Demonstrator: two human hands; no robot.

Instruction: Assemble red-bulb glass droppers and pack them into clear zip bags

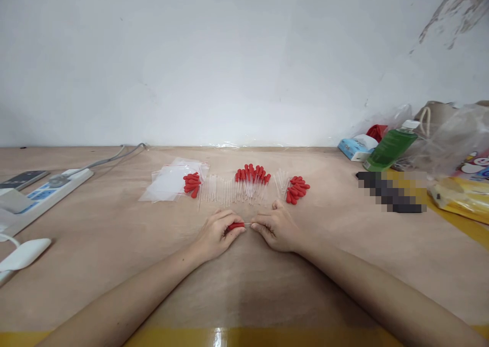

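My left hand [220, 232] is closed round a red rubber bulb [236, 225] above the brown tabletop. A thin clear dropper tube [247, 224] runs sideways between my hands, its left end at the bulb. Finger and thumb of my right hand [277, 228] pinch the other end of this tube. Beyond my hands lie droppers with red bulbs fitted [252, 176], fanned out in a group. To their left are loose clear tubes [219, 190] and a pile of red bulbs [191, 184]; to their right, more tubes [281, 181] and another bulb pile [297, 190].
Clear plastic bags [168, 181] lie at the back left. A power strip [49, 199] with a cable, a phone [23, 179] and a white plug [26, 254] are on the left. At right stand a tissue pack [357, 147], a green bottle [391, 147] and yellow packaging [464, 199].
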